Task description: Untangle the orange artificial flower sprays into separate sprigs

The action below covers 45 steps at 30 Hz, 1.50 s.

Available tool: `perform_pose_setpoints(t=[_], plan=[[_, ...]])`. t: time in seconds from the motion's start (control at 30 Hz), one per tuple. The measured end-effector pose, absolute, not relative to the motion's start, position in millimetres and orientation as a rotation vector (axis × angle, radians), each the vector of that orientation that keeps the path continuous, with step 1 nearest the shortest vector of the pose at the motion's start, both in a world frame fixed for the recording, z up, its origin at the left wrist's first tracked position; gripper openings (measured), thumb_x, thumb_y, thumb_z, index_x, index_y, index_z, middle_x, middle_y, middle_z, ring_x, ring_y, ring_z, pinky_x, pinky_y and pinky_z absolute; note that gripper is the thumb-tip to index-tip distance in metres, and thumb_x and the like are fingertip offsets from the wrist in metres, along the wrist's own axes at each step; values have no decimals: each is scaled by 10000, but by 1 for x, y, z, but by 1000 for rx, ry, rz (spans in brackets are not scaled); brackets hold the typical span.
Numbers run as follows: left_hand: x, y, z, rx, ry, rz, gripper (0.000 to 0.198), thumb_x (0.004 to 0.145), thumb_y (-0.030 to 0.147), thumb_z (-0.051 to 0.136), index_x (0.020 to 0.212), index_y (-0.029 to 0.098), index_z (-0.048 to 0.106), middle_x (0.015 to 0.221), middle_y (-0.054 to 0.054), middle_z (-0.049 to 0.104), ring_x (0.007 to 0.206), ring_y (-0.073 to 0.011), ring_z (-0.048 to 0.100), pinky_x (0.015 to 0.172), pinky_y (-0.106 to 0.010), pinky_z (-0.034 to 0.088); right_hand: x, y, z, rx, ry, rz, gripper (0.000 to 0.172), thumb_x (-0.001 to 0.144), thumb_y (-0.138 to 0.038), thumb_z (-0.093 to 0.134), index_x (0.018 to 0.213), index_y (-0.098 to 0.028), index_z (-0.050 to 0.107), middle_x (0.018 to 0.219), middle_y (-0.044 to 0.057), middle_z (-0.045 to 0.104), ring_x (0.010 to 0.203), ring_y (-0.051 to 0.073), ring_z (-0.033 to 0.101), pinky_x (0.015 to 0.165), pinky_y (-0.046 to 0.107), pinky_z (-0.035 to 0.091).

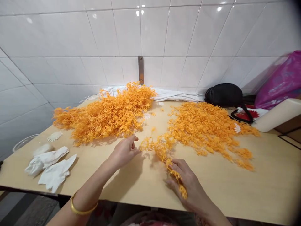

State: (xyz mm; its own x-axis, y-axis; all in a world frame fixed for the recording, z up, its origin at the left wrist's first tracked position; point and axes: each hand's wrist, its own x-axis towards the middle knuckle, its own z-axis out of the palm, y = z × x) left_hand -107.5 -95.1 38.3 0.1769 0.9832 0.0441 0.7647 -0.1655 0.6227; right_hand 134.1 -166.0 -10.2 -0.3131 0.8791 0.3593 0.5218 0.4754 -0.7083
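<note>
My right hand [185,180] is closed around a bunch of orange plastic flower sprigs [162,149]. The bunch trails from the palm toward the upper left, just above the table. At its far end is my left hand [125,152], with bent fingers and the thumb by the sprig tips; what they pinch, if anything, is hidden. Behind my left hand rises a tall tangled heap of the same orange sprigs [113,113]. A flatter spread of orange sprigs [204,125] covers the table beyond my right hand.
On the pale wooden table [145,191], crumpled white tissues [55,172] lie at left near a white daisy-shaped piece [55,136]. A black pouch [224,94], a purple bag [279,81] and a cream-coloured roll [279,114] stand at right. A tiled wall [164,37] closes the back.
</note>
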Motion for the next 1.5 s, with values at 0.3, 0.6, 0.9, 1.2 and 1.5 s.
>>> perform_pose_setpoints(t=[0.3,0.6,0.9,1.2,1.5], plan=[[-70,-170,50,2248,1460,1473,248,735,82,468,959,181,506,813,-36,529,670,-106,492,597,-229,412,136,-181,-5,-1106,-1512,1290,760,568,-274,725,1250,-245,391,1250,79,454,1165,257,389,978,430,280],[-42,-183,56,2768,956,1072,330,743,113,492,1064,182,526,1023,-102,581,1022,-224,480,844,-379,407,141,-182,-2,-1006,-1026,1466,490,727,-549,484,1064,-205,573,1071,81,581,1035,222,492,919,372,339],[-65,-134,10,2763,1447,625,281,759,96,423,925,202,624,1106,-90,569,1153,-308,362,881,-510,345,159,-185,-8,-1277,-914,1146,222,610,-322,692,758,-172,623,740,8,596,683,128,524,602,206,433],[-54,-166,39,2525,1289,1371,116,757,169,499,836,177,583,1013,-114,539,971,-213,483,784,-364,434,154,-187,-8,-1253,-697,1318,295,547,-340,730,713,-181,546,559,-62,498,375,43,377,321,151,276],[-24,-187,29,1910,1075,992,194,787,215,462,628,169,564,563,-17,490,551,-108,451,545,-230,353,138,-183,-4,-1073,-666,1312,159,642,-282,674,761,-206,600,735,-17,586,654,101,519,582,200,430]])
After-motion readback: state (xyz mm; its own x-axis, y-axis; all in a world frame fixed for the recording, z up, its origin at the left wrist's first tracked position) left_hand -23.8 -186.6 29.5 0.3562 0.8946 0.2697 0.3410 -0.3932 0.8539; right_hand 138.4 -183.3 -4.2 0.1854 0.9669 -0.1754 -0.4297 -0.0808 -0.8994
